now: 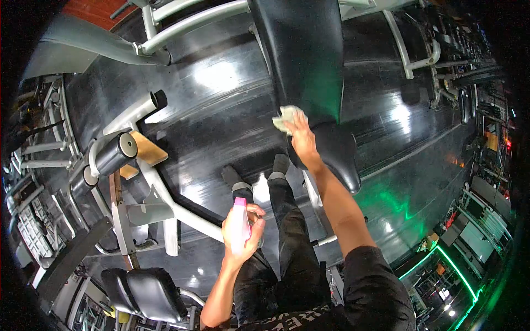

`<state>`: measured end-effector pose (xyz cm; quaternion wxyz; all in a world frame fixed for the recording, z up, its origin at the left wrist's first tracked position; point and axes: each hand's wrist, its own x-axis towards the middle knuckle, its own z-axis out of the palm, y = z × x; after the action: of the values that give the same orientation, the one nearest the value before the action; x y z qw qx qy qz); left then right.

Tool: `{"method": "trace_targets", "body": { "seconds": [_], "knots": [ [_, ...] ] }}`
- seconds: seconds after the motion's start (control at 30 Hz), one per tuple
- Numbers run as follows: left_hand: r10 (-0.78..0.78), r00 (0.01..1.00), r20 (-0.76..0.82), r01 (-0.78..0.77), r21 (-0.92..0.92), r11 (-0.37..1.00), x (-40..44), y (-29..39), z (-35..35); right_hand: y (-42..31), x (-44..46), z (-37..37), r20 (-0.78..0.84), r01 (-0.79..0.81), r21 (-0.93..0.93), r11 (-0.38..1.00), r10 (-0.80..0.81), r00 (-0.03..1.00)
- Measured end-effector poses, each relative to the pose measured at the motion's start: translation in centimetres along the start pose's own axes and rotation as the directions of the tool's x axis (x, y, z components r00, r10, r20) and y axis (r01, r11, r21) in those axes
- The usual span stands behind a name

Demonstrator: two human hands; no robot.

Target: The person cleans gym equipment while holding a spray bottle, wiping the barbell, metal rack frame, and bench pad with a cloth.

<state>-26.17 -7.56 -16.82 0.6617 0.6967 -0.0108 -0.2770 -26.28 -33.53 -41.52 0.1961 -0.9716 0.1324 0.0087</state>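
Note:
My left hand is wrapped round a clear spray bottle with a pink top, held upright in front of my legs. Under my right hand is a pale, crumpled cloth, pressed against the left edge of a long black padded bench, near where it meets the black seat. The fingers lie over the cloth, and part of it sticks out to their left.
A white-framed machine with black rollers stands at the left. Black pads are at the lower left. White bars cross the top. More gym equipment lines the right side, with a green light strip at the lower right.

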Motion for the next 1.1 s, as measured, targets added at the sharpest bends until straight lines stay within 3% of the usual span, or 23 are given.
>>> {"method": "trace_targets", "body": {
  "seconds": [0.03,0.1,0.13,0.2,0.23,0.27,0.33,0.4,0.47,0.5,0.53,0.6,0.63,0.7,0.73,0.87,0.93,1.0,1.07,1.1],
  "knots": [
    [0.007,1.000,0.000,-0.007,-0.002,1.000,0.0,0.2,0.0,0.7,-1.7,1.0,-0.006,0.003,-0.003,1.000,-0.003,1.000],
    [0.081,0.997,-0.005,-0.081,0.000,0.997,0.0,0.7,-0.1,0.9,-3.3,1.3,0.212,0.022,-0.331,0.944,0.052,0.976],
    [0.089,0.996,-0.006,-0.089,-0.004,0.996,0.1,1.0,-0.2,0.6,-2.6,0.8,0.206,0.024,-0.334,0.942,0.048,0.977],
    [0.058,0.998,0.022,-0.059,0.016,0.998,0.1,1.8,-0.5,-0.5,-0.6,-0.8,0.515,-0.076,-0.314,0.946,0.237,0.824],
    [0.065,0.998,0.025,-0.066,0.009,0.998,0.2,2.0,-0.6,-0.8,0.4,-2.3,0.587,-0.090,-0.289,0.953,0.250,0.770],
    [0.082,0.996,0.036,-0.083,0.017,0.996,0.2,2.2,-0.7,-1.0,2.4,-3.7,0.708,-0.318,-0.152,0.936,0.328,0.626],
    [0.110,0.993,0.041,-0.111,0.018,0.994,0.5,2.7,-0.9,-0.1,4.9,-5.7,0.702,-0.295,0.165,0.941,0.098,0.705],
    [0.100,0.995,0.021,-0.098,-0.074,0.992,0.7,3.1,-0.9,-1.2,8.0,-9.7,0.527,-0.307,0.372,0.876,0.073,0.847],
    [0.091,0.995,0.038,-0.088,-0.073,0.993,1.1,3.8,-0.9,-1.7,11.2,-12.2,0.142,-0.074,0.443,0.894,0.011,0.990],
    [0.076,0.996,0.052,-0.073,-0.063,0.995,1.4,4.0,-0.9,-2.3,13.0,-14.0,0.025,-0.004,0.518,0.855,-0.010,1.000],
    [0.080,0.996,0.048,-0.077,-0.061,0.995,1.6,3.9,-0.9,-2.3,14.4,-14.7,-0.165,0.142,0.456,0.879,-0.073,0.984],
    [0.136,0.988,0.068,-0.134,-0.032,0.990,2.1,3.5,-1.0,-3.4,16.1,-15.9,-0.341,0.102,0.248,0.963,-0.011,0.940],
    [0.129,0.989,0.070,-0.128,-0.022,0.992,2.4,3.4,-0.9,-2.0,16.0,-14.2,-0.339,0.096,0.259,0.961,-0.003,0.941],
    [0.184,0.980,0.071,-0.189,0.059,0.980,3.0,3.2,-0.8,1.4,14.9,-9.5,-0.268,0.078,-0.016,0.997,-0.079,0.960],
    [0.175,0.982,0.072,-0.180,0.065,0.982,3.1,3.0,-0.7,1.6,13.1,-8.2,-0.239,0.054,0.074,0.996,-0.035,0.970],
    [0.073,0.997,-0.004,-0.073,-0.015,0.997,3.2,2.1,1.2,4.1,6.1,-5.3,-0.086,0.060,0.026,0.998,-0.058,0.995],
    [0.086,0.996,-0.023,-0.086,0.000,0.996,3.4,2.2,2.5,6.1,2.5,-4.5,0.105,0.088,-0.131,0.987,-0.075,0.992],
    [0.006,0.999,-0.032,-0.008,-0.063,0.998,3.3,3.2,4.0,6.8,-0.4,-5.2,0.341,0.070,-0.148,0.986,-0.016,0.940],
    [0.047,0.999,-0.024,-0.048,-0.030,0.998,3.2,3.4,5.4,6.7,0.0,-7.4,0.607,-0.257,0.085,0.963,0.154,0.779],
    [0.079,0.996,-0.029,-0.080,-0.037,0.996,3.5,3.8,6.2,7.6,0.5,-7.6,0.607,-0.245,0.246,0.938,0.048,0.793]
  ]
}}
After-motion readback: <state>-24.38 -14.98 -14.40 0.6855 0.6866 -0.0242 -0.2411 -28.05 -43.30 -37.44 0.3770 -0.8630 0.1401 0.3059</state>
